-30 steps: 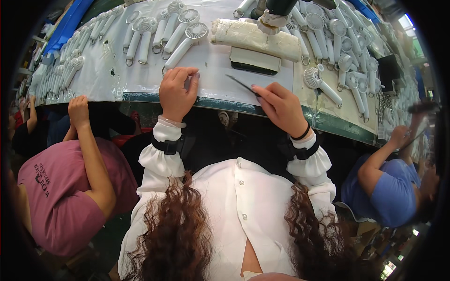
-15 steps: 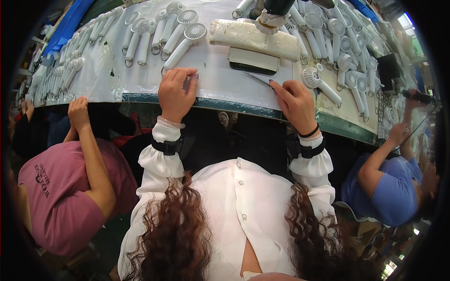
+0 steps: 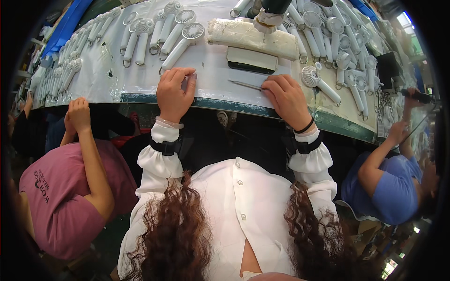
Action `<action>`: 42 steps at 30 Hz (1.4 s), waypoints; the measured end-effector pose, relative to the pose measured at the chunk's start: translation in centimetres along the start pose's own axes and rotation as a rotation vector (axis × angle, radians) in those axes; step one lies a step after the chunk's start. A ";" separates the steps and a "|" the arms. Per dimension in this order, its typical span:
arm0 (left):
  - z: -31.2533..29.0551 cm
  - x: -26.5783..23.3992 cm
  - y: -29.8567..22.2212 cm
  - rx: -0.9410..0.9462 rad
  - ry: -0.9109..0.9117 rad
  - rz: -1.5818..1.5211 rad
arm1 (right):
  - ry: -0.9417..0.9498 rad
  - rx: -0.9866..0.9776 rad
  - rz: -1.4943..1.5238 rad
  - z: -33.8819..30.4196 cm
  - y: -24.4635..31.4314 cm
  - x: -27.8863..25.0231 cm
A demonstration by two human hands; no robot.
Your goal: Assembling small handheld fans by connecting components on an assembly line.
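My right hand (image 3: 286, 98) is closed around a pair of slim metal tweezers (image 3: 244, 84), whose pointed tip reaches out to the left just above the white table surface. At the table's front edge rests my left hand (image 3: 176, 91), its fingers loosely bent and the thumb apart, with nothing seen in it. Just beyond it lies a white handheld fan (image 3: 177, 52) with a wrist ring at its handle end. A dark block with a pale top (image 3: 252, 60) sits beyond the tweezers. To the right of my right hand lies another white handheld fan (image 3: 322, 86).
A cream wrapped pad (image 3: 253, 38) lies behind the dark block, under a hanging tool (image 3: 267, 18). Several white fans (image 3: 140, 35) lie at the back left, with more piled at right (image 3: 335, 35). Co-workers sit on both sides, one in a pink shirt (image 3: 65, 196), one in blue (image 3: 386, 187).
My right hand has shifted slightly left with the tweezers, which now lie at a flatter angle, their tip farther left and lower. My left hand stays nearly in place.
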State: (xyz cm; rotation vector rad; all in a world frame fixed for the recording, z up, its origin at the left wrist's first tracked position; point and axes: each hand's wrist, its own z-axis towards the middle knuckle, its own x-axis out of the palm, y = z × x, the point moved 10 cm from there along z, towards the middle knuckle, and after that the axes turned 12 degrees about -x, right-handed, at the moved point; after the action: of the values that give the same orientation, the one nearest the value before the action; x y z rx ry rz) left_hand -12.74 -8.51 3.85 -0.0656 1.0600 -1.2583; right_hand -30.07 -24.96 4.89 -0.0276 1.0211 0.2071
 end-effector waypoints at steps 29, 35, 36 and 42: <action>-0.5 -0.1 0.3 -0.051 0.040 -0.003 | -0.145 0.085 0.133 -0.7 1.1 -0.5; -0.3 -0.6 0.3 -0.007 -0.022 -0.029 | -0.203 0.118 0.155 -0.2 1.5 -1.3; -0.3 -0.8 0.4 -0.018 -0.021 -0.031 | -0.210 0.112 0.155 -0.1 1.8 -1.3; 0.1 0.1 -0.2 -0.063 -0.009 -0.053 | -0.229 0.309 0.224 1.2 0.8 1.7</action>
State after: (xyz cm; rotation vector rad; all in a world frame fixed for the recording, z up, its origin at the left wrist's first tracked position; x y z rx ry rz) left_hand -12.85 -8.68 3.93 -0.1485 1.0966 -1.2709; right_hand -28.35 -23.72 4.16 0.3846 0.8177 0.2484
